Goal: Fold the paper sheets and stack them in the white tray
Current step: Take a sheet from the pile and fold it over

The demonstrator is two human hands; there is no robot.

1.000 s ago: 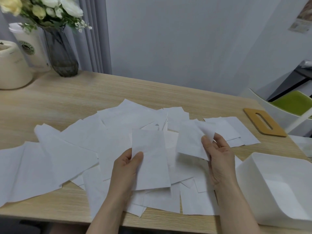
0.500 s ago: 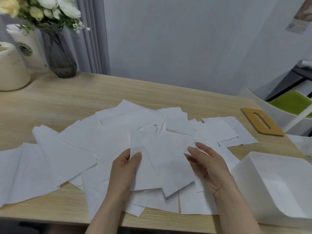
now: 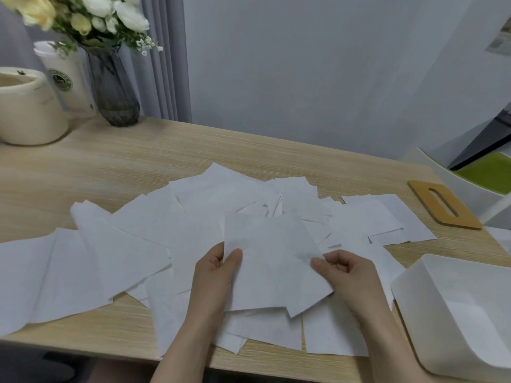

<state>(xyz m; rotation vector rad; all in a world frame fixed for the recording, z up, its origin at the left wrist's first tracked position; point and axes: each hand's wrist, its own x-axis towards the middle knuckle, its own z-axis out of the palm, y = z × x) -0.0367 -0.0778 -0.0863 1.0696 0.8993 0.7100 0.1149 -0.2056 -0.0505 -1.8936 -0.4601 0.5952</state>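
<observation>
Both hands pinch one paper sheet (image 3: pixel 272 261) just above the pile, L hand (image 3: pixel 214 275) at left edge, R hand (image 3: pixel 345 272) at right; thin, floppy, prob. best gripped at edges w/ fingertips.

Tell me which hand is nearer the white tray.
Right. The right hand pinches a paper sheet just left of the white tray; the left hand is farther left.

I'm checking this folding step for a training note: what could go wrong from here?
The left hand and right hand each pinch an edge of the held sheets, which look overlapped and askew, so the fold may come out crooked. The loose sheets beneath may shift. The white tray overhangs the table edge and could tip.
</observation>
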